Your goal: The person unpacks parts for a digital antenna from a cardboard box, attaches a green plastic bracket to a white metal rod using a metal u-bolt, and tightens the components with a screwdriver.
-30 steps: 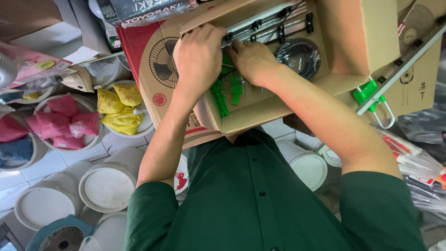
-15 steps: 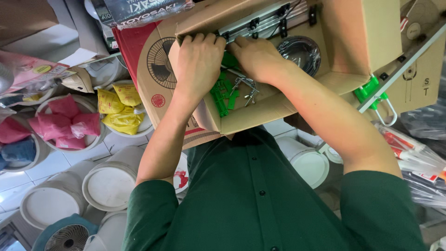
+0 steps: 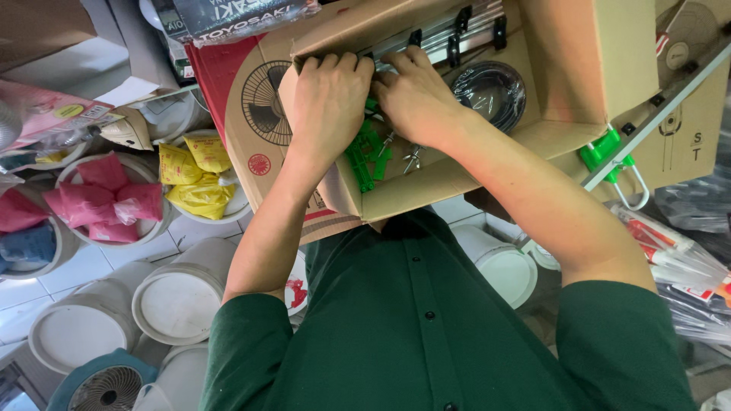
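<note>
An open cardboard box (image 3: pixel 487 164) sits in front of my chest. Both my hands are inside it at its far left corner. My left hand (image 3: pixel 329 103) lies over the box's left wall with its fingers curled down. My right hand (image 3: pixel 415 95) is beside it, touching it, fingers bent into the box. What the fingers grip is hidden. Green plastic parts (image 3: pixel 364 156) and small metal hooks (image 3: pixel 411 158) lie just below the hands. A black coil in clear wrap (image 3: pixel 491 91) lies to the right, and metal rails with black brackets (image 3: pixel 457 38) run along the far wall.
A second fan-printed carton (image 3: pixel 259 99) lies under the box. At left are bowls of pink bags (image 3: pixel 106 202) and yellow bags (image 3: pixel 194 179). White lidded buckets (image 3: pixel 179 293) stand below. A green-handled tool (image 3: pixel 609 160) and packaged tubes (image 3: pixel 678 266) are at right.
Both hands have moved up from the green parts to the box's far left corner and now sit closer together. The green parts and metal hooks are uncovered.
</note>
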